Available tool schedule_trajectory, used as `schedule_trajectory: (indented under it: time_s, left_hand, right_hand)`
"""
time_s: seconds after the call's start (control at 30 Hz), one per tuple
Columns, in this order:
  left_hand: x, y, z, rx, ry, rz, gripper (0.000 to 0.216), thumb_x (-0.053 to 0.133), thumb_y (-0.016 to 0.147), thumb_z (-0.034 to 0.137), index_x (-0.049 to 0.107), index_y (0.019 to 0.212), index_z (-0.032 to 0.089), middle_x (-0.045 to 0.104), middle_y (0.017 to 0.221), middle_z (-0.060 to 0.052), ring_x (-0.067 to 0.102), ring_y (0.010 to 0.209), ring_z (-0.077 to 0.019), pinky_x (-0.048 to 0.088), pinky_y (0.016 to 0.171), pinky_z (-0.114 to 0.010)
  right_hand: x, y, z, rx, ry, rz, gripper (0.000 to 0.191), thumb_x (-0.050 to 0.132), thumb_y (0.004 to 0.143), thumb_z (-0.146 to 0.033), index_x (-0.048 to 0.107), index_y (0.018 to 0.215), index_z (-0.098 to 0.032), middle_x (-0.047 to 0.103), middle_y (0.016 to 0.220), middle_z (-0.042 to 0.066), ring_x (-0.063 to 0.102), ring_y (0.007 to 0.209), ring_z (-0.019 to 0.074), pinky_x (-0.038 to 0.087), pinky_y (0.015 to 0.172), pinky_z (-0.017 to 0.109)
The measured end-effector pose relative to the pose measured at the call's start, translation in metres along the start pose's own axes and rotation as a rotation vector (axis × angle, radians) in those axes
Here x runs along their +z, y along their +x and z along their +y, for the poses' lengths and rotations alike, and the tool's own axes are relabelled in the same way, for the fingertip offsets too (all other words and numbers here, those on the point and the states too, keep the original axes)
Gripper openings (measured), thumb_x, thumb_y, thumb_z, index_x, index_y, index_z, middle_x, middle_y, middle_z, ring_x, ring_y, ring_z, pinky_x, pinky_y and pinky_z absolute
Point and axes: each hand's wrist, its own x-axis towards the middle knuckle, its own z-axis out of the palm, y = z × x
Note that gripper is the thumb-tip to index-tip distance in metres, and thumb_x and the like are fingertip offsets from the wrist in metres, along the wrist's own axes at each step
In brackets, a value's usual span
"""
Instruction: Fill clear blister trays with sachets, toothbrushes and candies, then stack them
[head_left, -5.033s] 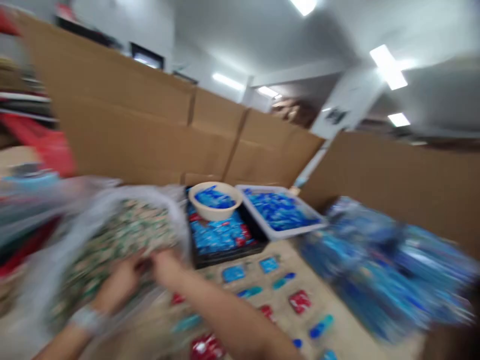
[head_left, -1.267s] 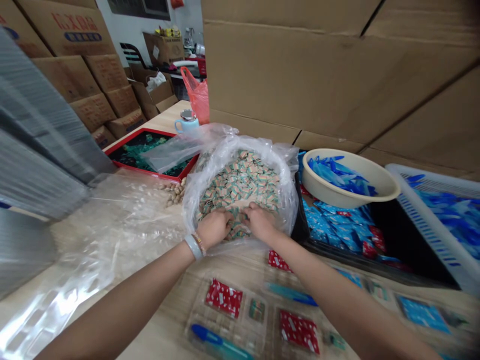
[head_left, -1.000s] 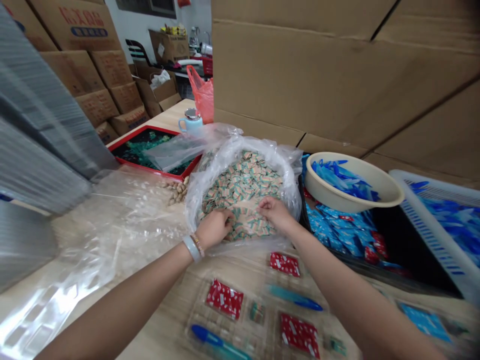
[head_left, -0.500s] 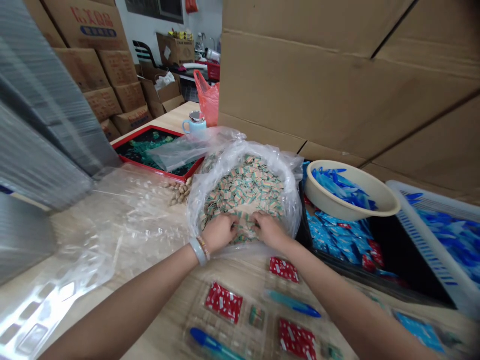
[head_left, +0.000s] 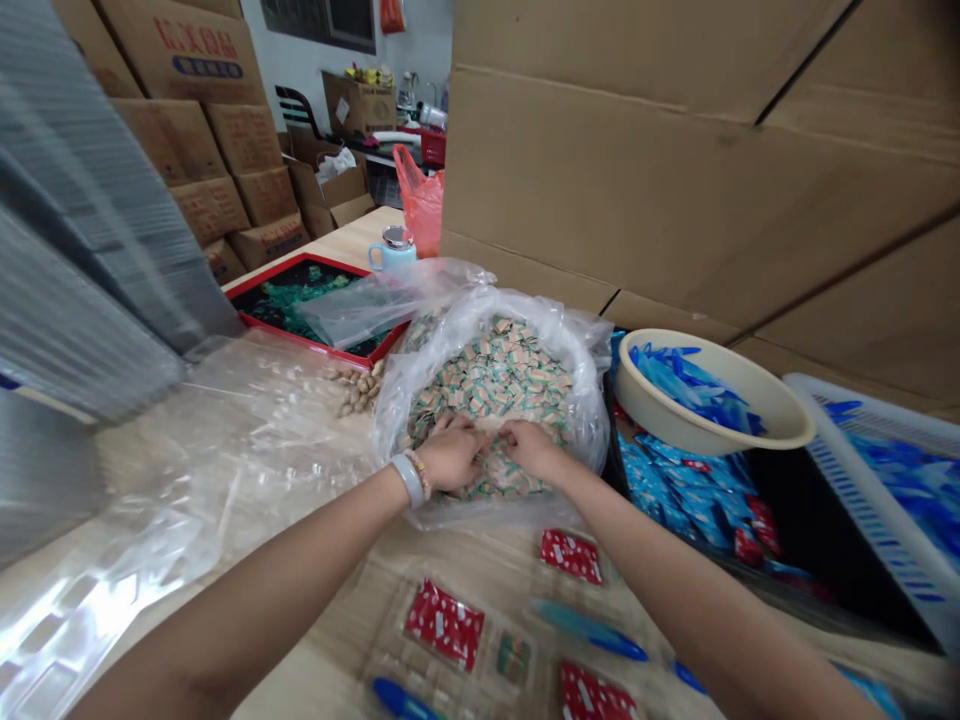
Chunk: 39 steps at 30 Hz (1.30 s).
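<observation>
A clear plastic bag [head_left: 577, 340] full of small green-and-tan wrapped sweets [head_left: 499, 375] sits in the middle of the wooden table. Both my hands are inside its near edge, side by side and almost touching. My left hand [head_left: 448, 455], with a bracelet at the wrist, has its fingers curled down into the sweets. My right hand [head_left: 532, 447] pinches at the sweets with bent fingers. What each hand holds is hidden among the sweets. In front of the bag lie clear trays with red packets [head_left: 444, 622] and blue pens [head_left: 589, 632].
A cream bowl [head_left: 780, 420] of blue packets rests on a black tray [head_left: 810, 540] of blue and red packets. A white basket [head_left: 885, 500] stands right. A red-rimmed tray [head_left: 247, 305], a blue mug [head_left: 396, 250], loose plastic sheeting [head_left: 225, 450] and peanuts [head_left: 360, 388] lie left. Cardboard walls stand behind.
My hands have stayed in the near edge of the bag, working through the sweets; the right hand drew apart a second ago and came back beside the left. The view has shifted slightly.
</observation>
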Motion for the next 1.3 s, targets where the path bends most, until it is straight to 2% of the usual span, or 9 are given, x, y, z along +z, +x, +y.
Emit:
schedule_trajectory:
  time_s: [0.17,0.27,0.37,0.5,0.63,0.7,0.83,1.07,1.3]
  left_hand:
    - [0.000,0.003,-0.003,0.037,0.020,-0.047,0.021,0.047,0.069,0.019,0.058,0.087,0.018,0.061,0.090,-0.006,0.042,0.104,-0.0229,0.024,0.093,-0.038]
    - [0.000,0.005,-0.005,0.048,0.007,-0.098,0.022,0.047,0.070,0.019,0.058,0.089,0.019,0.060,0.093,-0.007,0.039,0.109,-0.0236,0.023,0.094,-0.039]
    - [-0.001,0.002,-0.007,0.056,-0.009,-0.113,0.022,0.047,0.070,0.020,0.058,0.088,0.020,0.060,0.096,-0.006,0.036,0.113,-0.0240,0.022,0.096,-0.040]
    - [-0.003,-0.005,-0.008,0.059,-0.036,-0.028,0.020,0.048,0.069,0.019,0.058,0.087,0.020,0.059,0.097,-0.005,0.034,0.113,-0.0234,0.024,0.096,-0.038]
    - [-0.004,-0.012,-0.009,0.049,-0.059,-0.005,0.016,0.048,0.070,0.017,0.058,0.082,0.019,0.059,0.098,-0.004,0.039,0.107,-0.0214,0.028,0.094,-0.034]
    - [-0.002,-0.015,-0.011,0.052,-0.075,0.007,0.015,0.048,0.070,0.017,0.057,0.082,0.019,0.058,0.098,-0.003,0.040,0.106,-0.0201,0.030,0.093,-0.032]
    - [0.001,-0.020,-0.012,0.049,-0.087,0.077,0.015,0.047,0.072,0.016,0.056,0.083,0.019,0.057,0.101,-0.003,0.042,0.104,-0.0183,0.032,0.092,-0.030]
    - [0.005,-0.022,-0.010,0.054,-0.079,0.089,0.015,0.046,0.072,0.015,0.055,0.083,0.019,0.058,0.100,-0.002,0.042,0.105,-0.0187,0.031,0.093,-0.031]
    - [0.003,-0.026,0.000,0.049,-0.080,0.099,0.014,0.047,0.072,0.016,0.056,0.083,0.019,0.059,0.096,-0.003,0.043,0.104,-0.0192,0.030,0.092,-0.032]
  right_hand:
    - [0.011,-0.010,-0.004,0.004,-0.076,0.070,0.017,0.049,0.065,-0.010,0.060,0.077,-0.014,0.055,0.081,0.007,0.050,0.076,0.0144,0.036,0.066,0.023]
    - [0.010,-0.016,-0.007,-0.039,-0.039,0.062,0.017,0.048,0.063,-0.007,0.057,0.075,-0.014,0.053,0.073,0.003,0.048,0.069,0.0124,0.035,0.062,0.021]
    - [0.004,-0.016,-0.005,-0.093,0.071,0.024,0.018,0.046,0.061,-0.004,0.054,0.073,-0.014,0.048,0.062,-0.002,0.044,0.060,0.0098,0.034,0.056,0.019]
    - [-0.006,-0.001,0.000,-0.150,0.215,-0.040,0.025,0.045,0.060,-0.001,0.054,0.080,-0.013,0.047,0.062,-0.004,0.043,0.059,0.0086,0.034,0.054,0.018]
    - [-0.006,0.013,0.000,-0.286,0.112,-0.161,0.036,0.043,0.058,0.003,0.058,0.086,-0.015,0.049,0.064,-0.003,0.044,0.061,0.0093,0.034,0.059,0.019]
    - [-0.004,0.012,0.001,-0.320,0.020,-0.141,0.029,0.046,0.061,0.001,0.060,0.081,-0.015,0.050,0.066,-0.002,0.044,0.064,0.0104,0.034,0.062,0.021]
    - [-0.001,-0.004,0.005,-0.296,-0.054,-0.015,0.016,0.050,0.063,-0.006,0.056,0.076,-0.015,0.050,0.078,0.002,0.045,0.071,0.0121,0.035,0.065,0.022]
    - [0.005,-0.032,0.002,-0.346,-0.074,0.029,0.028,0.045,0.063,-0.002,0.053,0.086,-0.016,0.052,0.085,0.004,0.046,0.085,0.0145,0.034,0.075,0.024]
    - [0.008,-0.035,0.000,-0.330,-0.053,0.012,0.021,0.047,0.068,-0.006,0.057,0.084,-0.016,0.051,0.086,0.004,0.048,0.086,0.0145,0.036,0.076,0.024]
